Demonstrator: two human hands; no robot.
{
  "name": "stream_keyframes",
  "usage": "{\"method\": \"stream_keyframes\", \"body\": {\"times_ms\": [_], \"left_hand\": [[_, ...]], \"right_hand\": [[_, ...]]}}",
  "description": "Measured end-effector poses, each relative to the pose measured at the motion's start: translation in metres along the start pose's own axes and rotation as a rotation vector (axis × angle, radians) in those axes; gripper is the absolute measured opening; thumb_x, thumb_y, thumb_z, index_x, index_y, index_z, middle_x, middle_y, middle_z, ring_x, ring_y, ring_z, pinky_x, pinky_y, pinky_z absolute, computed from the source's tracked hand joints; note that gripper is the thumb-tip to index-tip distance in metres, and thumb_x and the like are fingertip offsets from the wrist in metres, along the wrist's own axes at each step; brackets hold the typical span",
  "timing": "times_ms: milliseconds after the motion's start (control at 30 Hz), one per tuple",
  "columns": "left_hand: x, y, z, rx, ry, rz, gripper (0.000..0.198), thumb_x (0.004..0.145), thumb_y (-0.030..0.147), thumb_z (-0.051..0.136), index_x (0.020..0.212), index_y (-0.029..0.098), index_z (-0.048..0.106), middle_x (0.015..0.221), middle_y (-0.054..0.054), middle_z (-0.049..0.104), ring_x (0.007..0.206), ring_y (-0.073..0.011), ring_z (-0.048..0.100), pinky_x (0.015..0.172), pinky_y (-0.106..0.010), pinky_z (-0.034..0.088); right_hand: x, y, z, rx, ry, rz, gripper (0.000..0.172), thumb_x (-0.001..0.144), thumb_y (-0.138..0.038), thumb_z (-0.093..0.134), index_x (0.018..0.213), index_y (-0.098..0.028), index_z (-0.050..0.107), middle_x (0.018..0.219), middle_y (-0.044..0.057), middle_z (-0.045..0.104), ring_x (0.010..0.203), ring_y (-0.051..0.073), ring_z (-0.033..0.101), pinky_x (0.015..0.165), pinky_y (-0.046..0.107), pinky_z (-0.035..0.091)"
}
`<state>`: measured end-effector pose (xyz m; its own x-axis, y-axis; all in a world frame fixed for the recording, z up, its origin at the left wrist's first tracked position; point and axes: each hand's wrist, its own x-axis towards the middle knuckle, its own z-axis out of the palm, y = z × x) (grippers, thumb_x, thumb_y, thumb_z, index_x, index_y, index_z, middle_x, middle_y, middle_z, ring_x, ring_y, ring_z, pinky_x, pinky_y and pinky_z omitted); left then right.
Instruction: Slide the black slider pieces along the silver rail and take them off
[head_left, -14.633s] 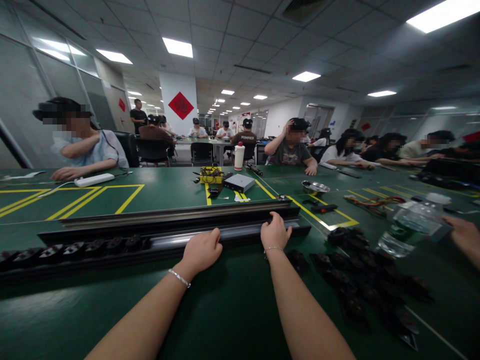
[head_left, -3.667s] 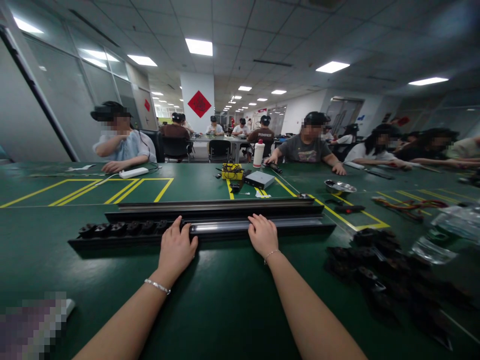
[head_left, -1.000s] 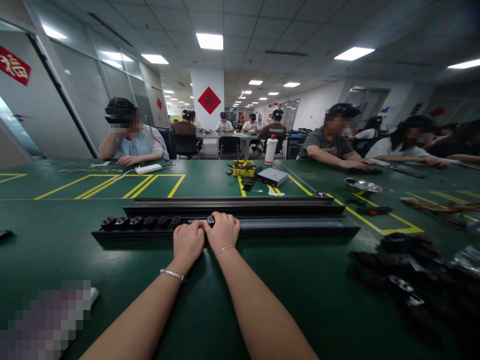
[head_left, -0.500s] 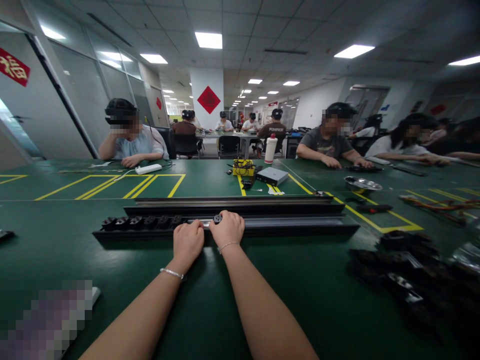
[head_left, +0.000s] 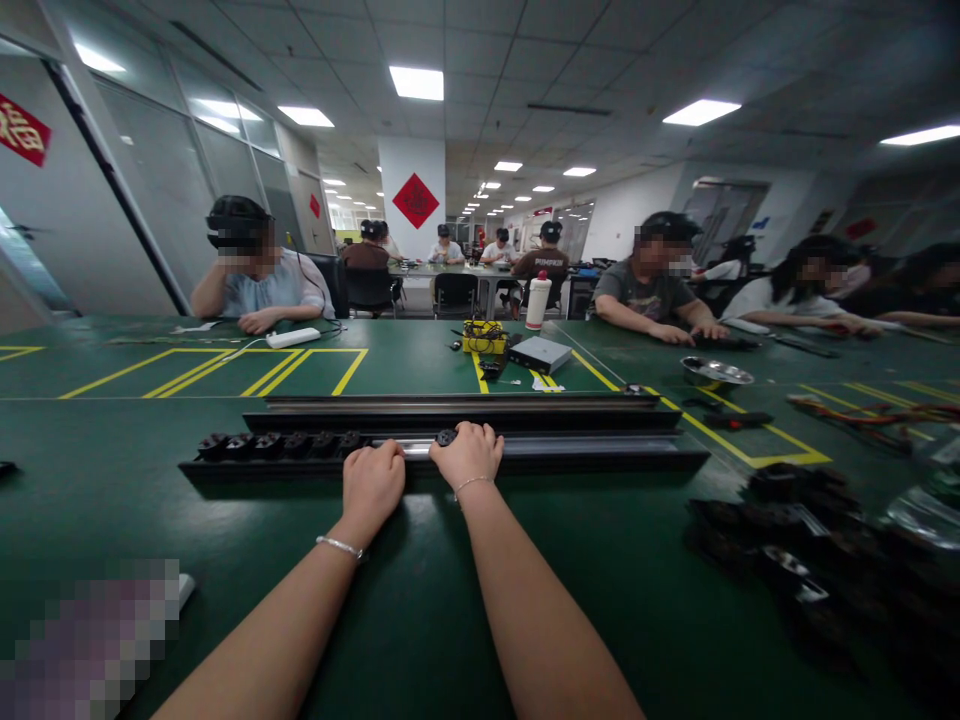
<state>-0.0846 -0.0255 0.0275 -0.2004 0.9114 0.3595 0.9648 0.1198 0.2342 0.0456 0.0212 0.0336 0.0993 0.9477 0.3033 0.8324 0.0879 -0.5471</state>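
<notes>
Clasped in curled fingers of the right hand, a black module is held on the long rail. The rail is touched by the left hand, presumably for steadying; its closure cannot be told. Similar modules are lined up at left.

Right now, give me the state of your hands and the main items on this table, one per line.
Left hand: curled at the front rail, grip partly hidden
Right hand: closed on a black piece
Front rail: lying lengthwise
Row of black pieces: seated toward its left end
Loose black parts: heaped
White bottle: upright, red top on
Metal bowl: upright
Power strip: lying flat
</notes>
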Motion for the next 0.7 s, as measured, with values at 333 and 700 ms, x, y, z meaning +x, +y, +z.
{"method": "stream_keyframes", "body": {"times_ms": [333,700], "left_hand": [[-0.001,0.007,-0.008,-0.01,-0.03,-0.023,0.033,0.082,0.024,0.028,0.082,0.022,0.061,0.076,-0.005,0.066,0.083,-0.0198,0.06,0.087,-0.036,0.035],[-0.001,0.005,-0.005,-0.008,-0.022,-0.02,0.033,0.082,0.025,0.027,0.081,0.023,0.06,0.076,-0.004,0.066,0.082,-0.0195,0.059,0.088,-0.036,0.034]], "right_hand": [[0.004,0.005,-0.014,-0.024,-0.085,-0.008,0.032,0.07,-0.036,0.057,0.097,-0.02,0.065,0.106,0.01,0.064,0.111,0.028,0.046,0.103,0.056,0.014],[0.009,0.025,-0.02,-0.139,-0.081,0.043,0.055,0.071,-0.048,0.054,0.118,-0.02,0.059,0.142,0.012,0.037,0.133,0.031,0.02,0.106,0.05,0.011]]}}
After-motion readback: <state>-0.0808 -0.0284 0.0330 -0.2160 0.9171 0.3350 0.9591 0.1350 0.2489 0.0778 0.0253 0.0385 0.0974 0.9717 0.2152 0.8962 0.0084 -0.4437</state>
